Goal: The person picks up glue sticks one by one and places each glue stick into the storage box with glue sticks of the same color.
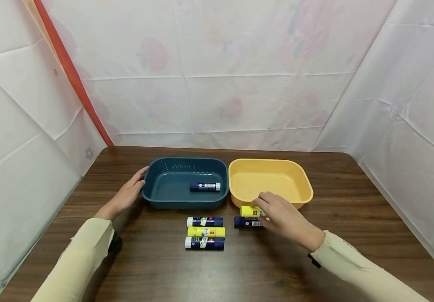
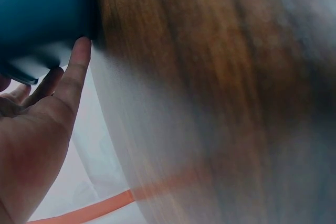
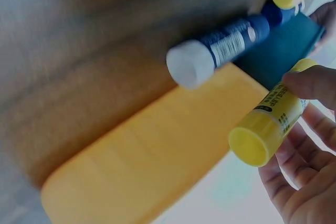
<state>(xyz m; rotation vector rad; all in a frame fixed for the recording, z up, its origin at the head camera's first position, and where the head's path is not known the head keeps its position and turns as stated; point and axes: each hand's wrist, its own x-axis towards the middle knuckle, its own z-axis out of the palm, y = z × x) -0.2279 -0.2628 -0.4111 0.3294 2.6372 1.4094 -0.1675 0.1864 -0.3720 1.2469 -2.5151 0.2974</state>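
Note:
My right hand [image 1: 283, 216] pinches a yellow glue stick [image 1: 249, 211] between thumb and fingers at the near wall of the yellow basin [image 1: 307, 193]. In the right wrist view, the held glue stick [image 3: 270, 116] is clear of the table, its round end facing the camera. A navy glue stick [image 1: 244, 222] lies on the table just below it, partly hidden by the hand. My left hand [image 1: 127, 193] touches the left side of the blue basin [image 1: 147, 195] with extended fingers. Inside that basin lies a navy glue stick with a white cap [image 1: 205, 187].
Near the basins, a navy glue stick [image 1: 211, 222], a yellow glue stick [image 1: 206, 232] and another navy glue stick [image 1: 210, 243] lie in a stack of rows on the brown wooden table [image 1: 156, 268]. The basins stand side by side; pale patterned sheets [image 1: 209, 105] surround the table.

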